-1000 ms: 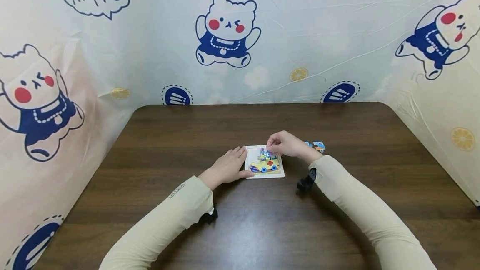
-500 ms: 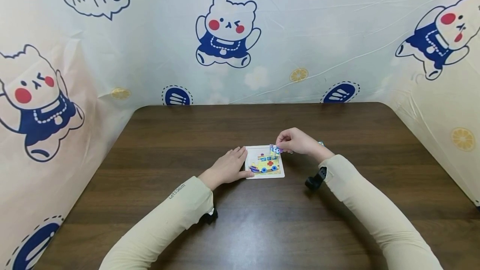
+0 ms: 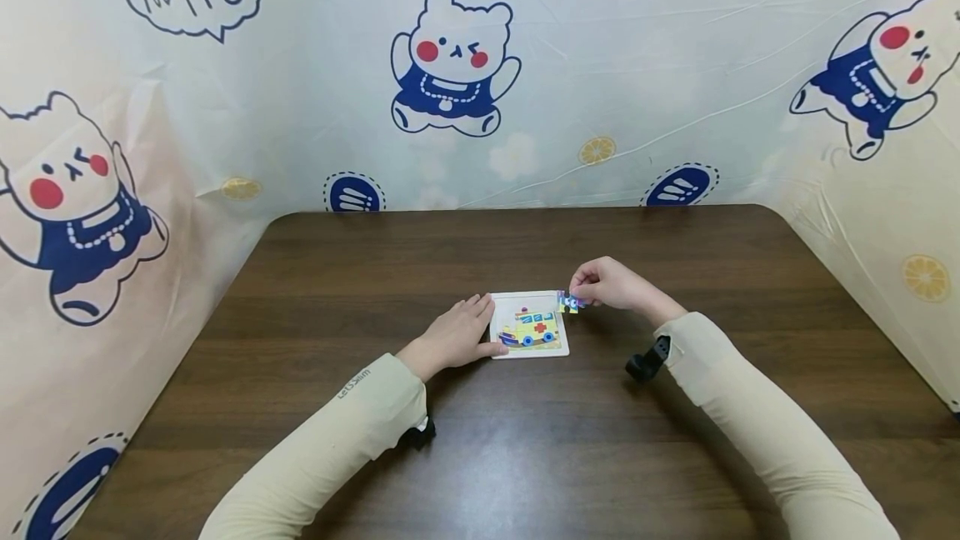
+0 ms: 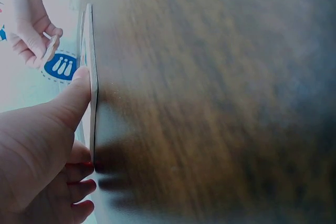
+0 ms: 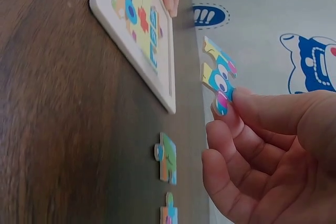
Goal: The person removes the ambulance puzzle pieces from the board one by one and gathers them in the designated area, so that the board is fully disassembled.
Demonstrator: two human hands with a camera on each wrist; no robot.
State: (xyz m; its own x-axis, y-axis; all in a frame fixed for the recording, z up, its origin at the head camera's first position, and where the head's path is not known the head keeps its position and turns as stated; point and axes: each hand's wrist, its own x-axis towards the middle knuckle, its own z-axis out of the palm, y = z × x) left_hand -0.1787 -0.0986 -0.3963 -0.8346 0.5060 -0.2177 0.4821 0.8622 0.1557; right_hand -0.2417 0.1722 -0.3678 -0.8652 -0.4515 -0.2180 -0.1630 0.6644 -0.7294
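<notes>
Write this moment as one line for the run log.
left hand: rests on puzzle tray edge | right hand: pinches puzzle piece, lifted off the tray | two loose pieces on table

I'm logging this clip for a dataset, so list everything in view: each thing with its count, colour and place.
puzzle tray: one, white frame, partly filled with a yellow ambulance picture, middle of the table.
held puzzle piece: one, blue, yellow and pink, lifted off the table just right of the tray.
loose puzzle pieces: at least two in the right wrist view, multicoloured, flat on the table to the right of the tray.
table: one, dark brown wood.
backdrop sheet: cream, printed with bears, lemons and "happy" bubbles, around three sides of the table.
wrist cameras: two, black, one under each forearm.
left hand: rests on the tray's left edge, thumb against it.
right hand: pinches the held piece.
sleeves: two, beige.
</notes>
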